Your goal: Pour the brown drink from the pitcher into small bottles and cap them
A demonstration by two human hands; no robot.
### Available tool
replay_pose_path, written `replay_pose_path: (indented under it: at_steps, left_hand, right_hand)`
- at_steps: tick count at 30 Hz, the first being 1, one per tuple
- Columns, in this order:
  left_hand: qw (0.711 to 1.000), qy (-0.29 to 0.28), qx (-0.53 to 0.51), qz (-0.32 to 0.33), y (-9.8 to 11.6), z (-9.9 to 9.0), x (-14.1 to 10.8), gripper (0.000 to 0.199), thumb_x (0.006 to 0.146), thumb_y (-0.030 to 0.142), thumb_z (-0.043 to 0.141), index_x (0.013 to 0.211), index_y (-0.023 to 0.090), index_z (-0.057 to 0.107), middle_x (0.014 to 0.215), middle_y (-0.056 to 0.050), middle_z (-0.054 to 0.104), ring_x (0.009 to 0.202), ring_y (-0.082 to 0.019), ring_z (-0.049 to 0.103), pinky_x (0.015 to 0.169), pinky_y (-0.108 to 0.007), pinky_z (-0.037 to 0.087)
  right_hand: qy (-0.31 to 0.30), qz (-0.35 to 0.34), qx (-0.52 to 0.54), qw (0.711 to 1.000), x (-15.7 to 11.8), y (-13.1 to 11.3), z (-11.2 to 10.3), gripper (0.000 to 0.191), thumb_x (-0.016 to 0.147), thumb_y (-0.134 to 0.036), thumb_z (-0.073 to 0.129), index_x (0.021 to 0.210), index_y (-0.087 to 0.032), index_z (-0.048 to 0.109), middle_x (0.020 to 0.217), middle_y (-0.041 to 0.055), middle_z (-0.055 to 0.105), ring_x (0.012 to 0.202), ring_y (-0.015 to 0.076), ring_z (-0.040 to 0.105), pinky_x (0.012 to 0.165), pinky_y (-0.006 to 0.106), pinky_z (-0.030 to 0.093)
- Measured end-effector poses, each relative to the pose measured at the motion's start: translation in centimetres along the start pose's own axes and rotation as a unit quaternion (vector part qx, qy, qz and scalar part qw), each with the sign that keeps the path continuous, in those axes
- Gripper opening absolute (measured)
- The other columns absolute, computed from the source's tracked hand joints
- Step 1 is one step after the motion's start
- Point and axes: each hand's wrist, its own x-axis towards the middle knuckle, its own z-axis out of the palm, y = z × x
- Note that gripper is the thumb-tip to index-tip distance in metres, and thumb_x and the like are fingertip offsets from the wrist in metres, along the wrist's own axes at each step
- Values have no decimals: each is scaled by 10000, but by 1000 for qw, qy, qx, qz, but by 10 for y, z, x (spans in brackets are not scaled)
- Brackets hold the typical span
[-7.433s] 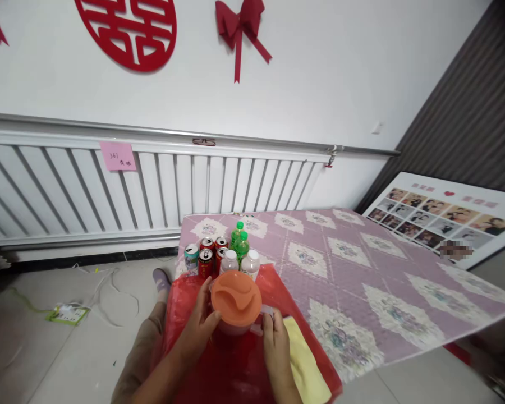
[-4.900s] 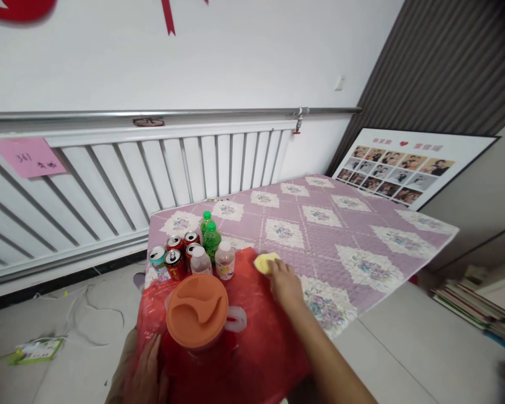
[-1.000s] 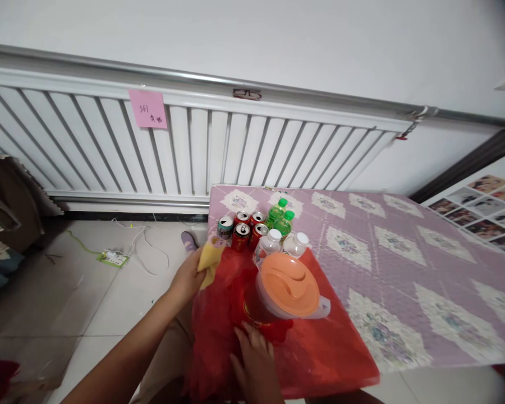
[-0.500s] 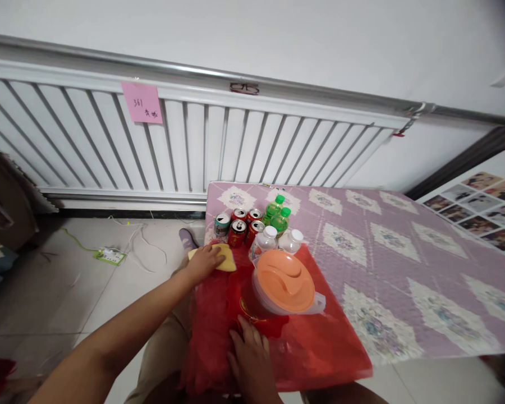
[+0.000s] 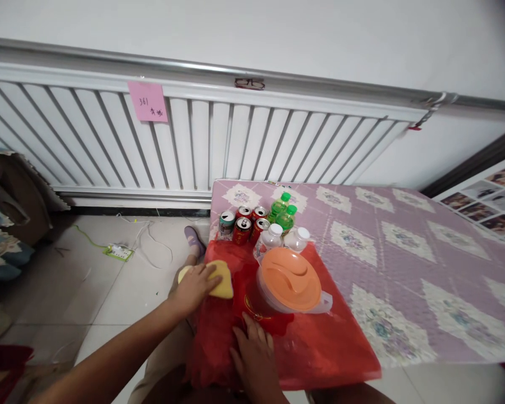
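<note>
My left hand [image 5: 196, 286] lies over a yellow cloth [image 5: 222, 283], pressing it on the left edge of the red plastic sheet [image 5: 336, 348]. My right hand [image 5: 255, 350] rests flat on the sheet with its fingers apart, its fingertips at the near edge of a red tray [image 5: 273, 325]. On that tray stands a clear pitcher with an orange lid [image 5: 292, 280], its handle pointing right. Behind are several drink cans [image 5: 242, 230], two green-capped bottles [image 5: 285, 216] and two white-capped bottles [image 5: 271, 240].
A purple floral cover [image 5: 362, 269] spreads to the right. The white radiator [image 5: 219, 140] runs along the wall, with a pink note [image 5: 148, 102] on it. A power strip [image 5: 118, 252] with cables lies on the floor at left.
My left hand has drawn the yellow cloth toward me along the sheet's left edge, away from the cans. My right hand stays beside the tray. The view has shifted slightly.
</note>
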Motion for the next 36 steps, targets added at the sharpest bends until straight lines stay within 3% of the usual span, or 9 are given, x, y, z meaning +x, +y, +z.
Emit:
replay_pose_path:
  at_steps: [5,11,15,18,21,25,30,33,36]
  left_hand:
    - [999,-30,20,1,-1,14,-35,404,933,189,552,1305,342,590,1434,-74,544,1204,-300,531,940,-454,468]
    - [990,-19,76,-117,-24,-7,-66,438,896,80,520,1258,296,639,1380,-100,586,1138,-308,563,894,-454,477]
    - [997,32,51,-57,18,-4,-77,433,911,110,540,1271,337,619,1403,-68,565,1187,-285,524,939,-435,454]
    - [999,36,21,24,54,16,-87,388,925,215,584,1292,341,598,1392,-75,565,1194,-274,509,937,-411,453]
    - [998,20,-6,56,66,35,-103,363,925,314,604,1287,343,599,1373,-81,582,1180,-279,516,923,-405,456]
    - [999,-32,-10,-12,44,39,-128,409,903,211,597,1283,362,608,1400,-68,580,1213,-287,523,960,-426,462]
    - [983,-74,-33,-167,2,19,-148,562,810,7,449,1212,329,673,1368,-67,620,1158,-283,597,954,-478,500]
    - [948,43,-198,-245,-8,-2,-146,457,774,95,487,1133,253,722,1314,-105,649,1175,-287,603,1031,-477,473]
    - [821,72,-488,-287,8,-32,-133,450,731,252,591,1167,239,697,1264,-75,677,1147,-290,634,955,-423,536]
  right_hand:
    - [10,-4,12,1000,0,0,1,471,823,-184,585,1279,-263,670,1528,121,460,1347,363,482,1060,578,379]
    - [49,-12,47,998,1,6,12,500,808,-189,582,1298,-255,651,1495,120,505,1337,363,497,1054,589,400]
    - [106,-32,109,988,5,18,22,504,821,-135,487,1293,-216,643,1399,131,601,1278,305,568,1035,524,463]
    - [163,-34,179,970,8,26,25,497,837,-115,419,1279,-167,640,1307,139,665,1226,251,617,1027,445,502]
    - [178,-32,239,954,7,29,23,472,875,-151,395,1286,-152,628,1251,132,697,1164,223,655,1007,389,527]
    - [153,-34,266,951,5,30,20,465,881,-164,404,1287,-143,628,1264,136,690,1178,224,647,1036,380,506]
    - [151,-41,280,947,5,32,19,478,862,-155,419,1291,-157,630,1261,127,691,1182,228,643,1046,397,501]
    - [174,-45,303,936,-2,31,15,456,852,-190,477,1276,-186,643,1285,119,677,1217,239,619,1071,414,479]
    - [173,-24,350,920,-17,25,0,456,828,-231,545,1273,-190,635,1318,134,649,1262,260,578,1110,448,427]
